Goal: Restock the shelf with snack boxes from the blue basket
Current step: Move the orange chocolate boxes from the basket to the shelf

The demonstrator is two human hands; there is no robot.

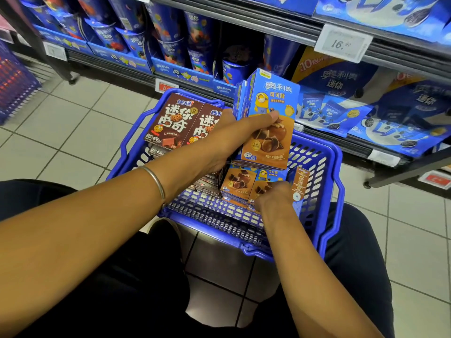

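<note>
— Left grip?
— The left hand (pixel 234 132) is clamped on upright blue-and-orange snack boxes (pixel 271 113), just above the blue basket (pixel 338 167).
— Right?
— The right hand (pixel 275 198) touches flat boxes (pixel 240 182) at the basket's right; fingers hidden, can't tell.

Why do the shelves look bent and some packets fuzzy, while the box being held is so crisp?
Head view: the wide-angle lens tilts and bows the shelf rail. Head view: the snack boxes in the left hand are sharp, while the bags at far right smear, probably from motion. Head view: the right hand is slightly blurred, and the dark trousers lose all detail.
</note>
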